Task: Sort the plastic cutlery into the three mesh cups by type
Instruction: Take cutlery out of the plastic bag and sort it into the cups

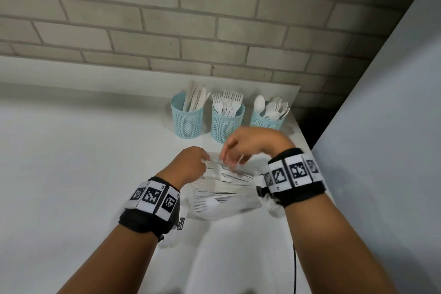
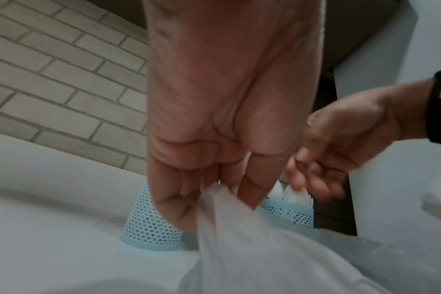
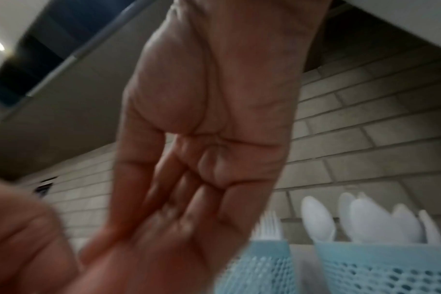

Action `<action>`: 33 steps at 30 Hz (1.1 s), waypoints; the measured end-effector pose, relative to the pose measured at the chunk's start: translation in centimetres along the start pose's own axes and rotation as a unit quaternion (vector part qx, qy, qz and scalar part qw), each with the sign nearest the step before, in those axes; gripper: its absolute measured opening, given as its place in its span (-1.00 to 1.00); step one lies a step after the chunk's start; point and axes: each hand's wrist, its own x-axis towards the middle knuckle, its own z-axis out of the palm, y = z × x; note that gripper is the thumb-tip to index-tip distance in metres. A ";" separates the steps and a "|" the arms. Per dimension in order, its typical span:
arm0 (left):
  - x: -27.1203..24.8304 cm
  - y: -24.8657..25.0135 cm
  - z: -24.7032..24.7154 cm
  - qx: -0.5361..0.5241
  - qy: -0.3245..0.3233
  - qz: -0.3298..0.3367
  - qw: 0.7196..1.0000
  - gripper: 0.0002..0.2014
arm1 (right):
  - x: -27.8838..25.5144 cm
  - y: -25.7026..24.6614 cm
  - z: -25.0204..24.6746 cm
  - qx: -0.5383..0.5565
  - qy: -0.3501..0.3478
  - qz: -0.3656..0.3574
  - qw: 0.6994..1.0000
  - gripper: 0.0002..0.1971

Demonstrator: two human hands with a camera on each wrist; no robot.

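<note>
Three light-blue mesh cups stand in a row at the back: knives (image 1: 186,122), forks (image 1: 226,126), spoons (image 1: 265,122). In front of them a clear plastic bag (image 1: 222,196) of white cutlery lies on the white table (image 1: 71,174). My left hand (image 1: 205,161) pinches the bag's top edge; the left wrist view shows the film (image 2: 239,238) bunched between its fingers (image 2: 214,189). My right hand (image 1: 229,157) hovers just right of it over the bag mouth, fingers loose and blurred (image 3: 179,208), nothing visible in them. The bag's contents are partly hidden by my wrists.
A brick wall runs behind the cups. A grey panel (image 1: 393,102) rises along the table's right edge, close to the spoon cup (image 3: 380,268). A black cable (image 1: 294,265) hangs below my right forearm. The left half of the table is bare white surface.
</note>
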 end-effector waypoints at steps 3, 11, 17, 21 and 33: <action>-0.2 -0.2 0.2 -0.010 0.009 0.015 1.000 -0.57 | 1.2 0.7 2.8 -0.134 -0.004 0.052 0.990 -0.75; -0.7 -0.4 0.6 -0.048 0.023 0.034 0.998 -0.55 | 1.2 1.8 5.5 -0.135 0.070 0.065 0.986 -0.51; -0.5 -0.5 0.7 -0.081 0.047 0.048 0.994 -0.55 | 0.6 1.6 6.2 -0.177 0.067 0.069 0.980 -0.70; -0.3 -0.6 0.8 -0.094 0.053 0.050 0.993 -0.56 | 0.6 1.2 6.4 -0.201 0.047 0.068 0.976 -0.79; -0.3 -0.5 0.8 -0.115 0.048 0.055 0.991 -0.58 | 0.6 1.5 5.9 -0.170 0.023 0.060 0.983 -0.72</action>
